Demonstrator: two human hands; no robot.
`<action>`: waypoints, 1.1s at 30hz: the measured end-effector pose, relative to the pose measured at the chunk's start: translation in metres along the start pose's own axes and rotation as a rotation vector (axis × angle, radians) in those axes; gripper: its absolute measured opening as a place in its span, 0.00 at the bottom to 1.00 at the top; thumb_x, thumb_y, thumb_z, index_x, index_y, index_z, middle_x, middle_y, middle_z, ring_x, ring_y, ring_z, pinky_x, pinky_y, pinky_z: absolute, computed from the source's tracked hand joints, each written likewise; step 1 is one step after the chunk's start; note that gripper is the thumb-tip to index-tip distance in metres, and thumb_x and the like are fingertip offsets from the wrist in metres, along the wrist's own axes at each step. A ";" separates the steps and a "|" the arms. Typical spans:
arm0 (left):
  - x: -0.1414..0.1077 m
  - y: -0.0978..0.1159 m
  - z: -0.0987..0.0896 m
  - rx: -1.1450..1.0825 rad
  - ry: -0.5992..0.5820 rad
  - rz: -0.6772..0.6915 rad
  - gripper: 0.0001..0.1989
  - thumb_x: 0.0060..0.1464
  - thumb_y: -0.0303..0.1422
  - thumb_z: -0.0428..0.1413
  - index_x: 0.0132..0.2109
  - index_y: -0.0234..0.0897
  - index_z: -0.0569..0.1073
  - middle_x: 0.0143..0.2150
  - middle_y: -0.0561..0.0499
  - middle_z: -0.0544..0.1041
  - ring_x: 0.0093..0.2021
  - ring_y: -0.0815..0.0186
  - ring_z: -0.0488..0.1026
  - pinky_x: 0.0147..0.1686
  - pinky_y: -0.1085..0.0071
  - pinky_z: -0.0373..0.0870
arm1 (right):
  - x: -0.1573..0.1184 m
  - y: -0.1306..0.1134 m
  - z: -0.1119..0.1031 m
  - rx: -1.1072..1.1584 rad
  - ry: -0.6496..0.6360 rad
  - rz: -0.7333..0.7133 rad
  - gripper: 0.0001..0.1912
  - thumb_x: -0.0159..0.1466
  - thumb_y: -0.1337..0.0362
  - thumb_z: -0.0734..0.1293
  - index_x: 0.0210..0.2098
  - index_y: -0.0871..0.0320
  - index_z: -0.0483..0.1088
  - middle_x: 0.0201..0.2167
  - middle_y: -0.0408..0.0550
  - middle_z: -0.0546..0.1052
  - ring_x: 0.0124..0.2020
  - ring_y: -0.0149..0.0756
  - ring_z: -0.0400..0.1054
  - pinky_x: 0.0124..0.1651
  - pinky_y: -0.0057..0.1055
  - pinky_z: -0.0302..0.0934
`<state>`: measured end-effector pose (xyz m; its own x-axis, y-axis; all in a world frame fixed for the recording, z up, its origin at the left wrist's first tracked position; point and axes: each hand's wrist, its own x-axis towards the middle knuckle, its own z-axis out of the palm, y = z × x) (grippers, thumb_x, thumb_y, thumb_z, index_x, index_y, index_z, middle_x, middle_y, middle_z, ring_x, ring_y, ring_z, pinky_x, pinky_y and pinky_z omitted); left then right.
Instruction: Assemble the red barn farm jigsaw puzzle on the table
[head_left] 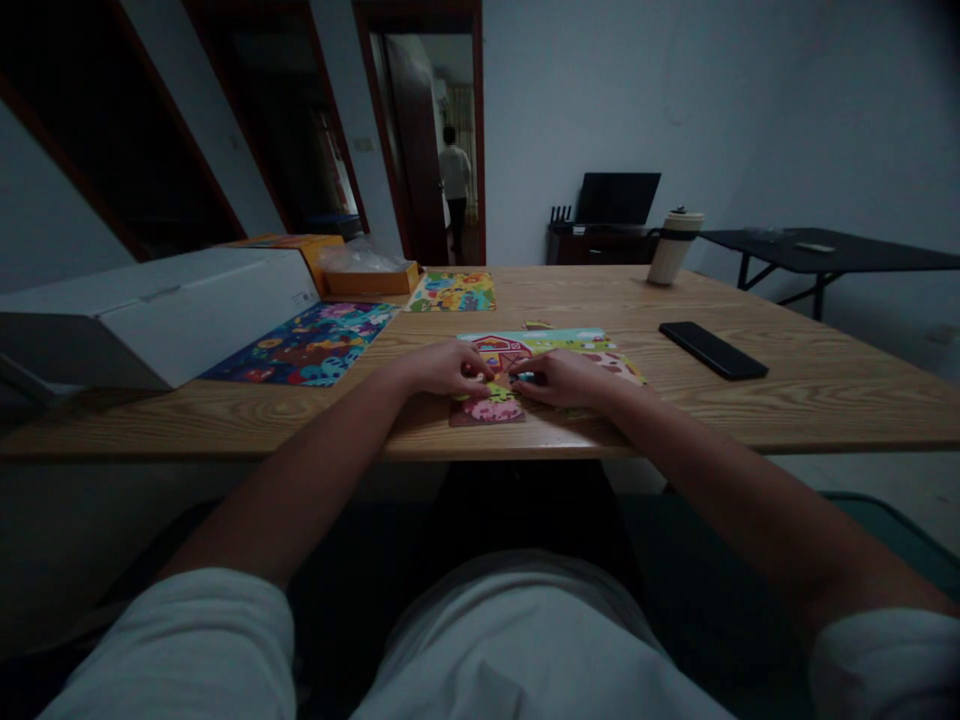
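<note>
Pale wood grain runs under both hands at the near edge of the desk (750, 400). The left hand (442, 368) and right hand (566, 380) lie on a farm puzzle (540, 370), fingers curled and nearly meeting. The right fingers (525, 378) seem to pinch a small piece (523, 377), though it is too small to be sure; whether the left fingers grip anything I cannot tell. Just beyond the fingertips shows the puzzle's red barn. Left of the left fingers lies a dark blue puzzle (307, 345), with a white box (150, 315) past it. Right of the right fingers, well apart, lies a black phone (712, 350). Farther off are a yellow-green puzzle (454, 292), an orange box (371, 278) and a cup (673, 246). A person (455, 185) stands in the far doorway.
</note>
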<state>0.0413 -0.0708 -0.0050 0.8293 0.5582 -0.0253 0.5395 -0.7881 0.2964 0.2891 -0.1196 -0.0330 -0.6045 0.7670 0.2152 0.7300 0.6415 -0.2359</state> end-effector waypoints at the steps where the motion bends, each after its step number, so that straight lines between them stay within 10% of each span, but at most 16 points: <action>1: 0.000 0.000 0.000 -0.008 -0.012 0.004 0.15 0.56 0.40 0.56 0.43 0.39 0.83 0.32 0.51 0.76 0.33 0.65 0.70 0.33 0.72 0.61 | -0.001 -0.001 -0.001 0.004 -0.002 0.001 0.19 0.70 0.52 0.61 0.54 0.48 0.77 0.47 0.49 0.82 0.38 0.39 0.75 0.42 0.31 0.60; 26: -0.002 0.002 0.000 0.088 -0.073 -0.103 0.16 0.58 0.44 0.55 0.45 0.41 0.82 0.30 0.52 0.77 0.29 0.66 0.70 0.30 0.71 0.58 | 0.000 0.001 -0.001 0.012 -0.021 0.082 0.21 0.68 0.46 0.63 0.53 0.47 0.77 0.36 0.48 0.82 0.29 0.37 0.71 0.34 0.31 0.57; 30: 0.001 0.007 0.004 0.195 0.024 -0.033 0.23 0.62 0.49 0.51 0.55 0.43 0.78 0.49 0.46 0.79 0.47 0.59 0.74 0.46 0.68 0.65 | 0.014 0.037 -0.020 0.113 0.135 0.225 0.23 0.69 0.49 0.63 0.53 0.57 0.77 0.39 0.54 0.82 0.31 0.37 0.72 0.33 0.32 0.60; 33: 0.013 0.009 0.019 0.247 0.100 -0.017 0.33 0.65 0.53 0.45 0.71 0.45 0.61 0.72 0.45 0.59 0.70 0.51 0.56 0.65 0.58 0.51 | 0.035 0.077 -0.038 0.167 0.235 0.391 0.22 0.69 0.56 0.63 0.56 0.62 0.75 0.44 0.58 0.81 0.34 0.39 0.73 0.35 0.32 0.63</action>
<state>0.0599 -0.0758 -0.0203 0.8081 0.5848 0.0702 0.5823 -0.8112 0.0540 0.3361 -0.0439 -0.0080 -0.1926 0.9395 0.2833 0.8155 0.3138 -0.4862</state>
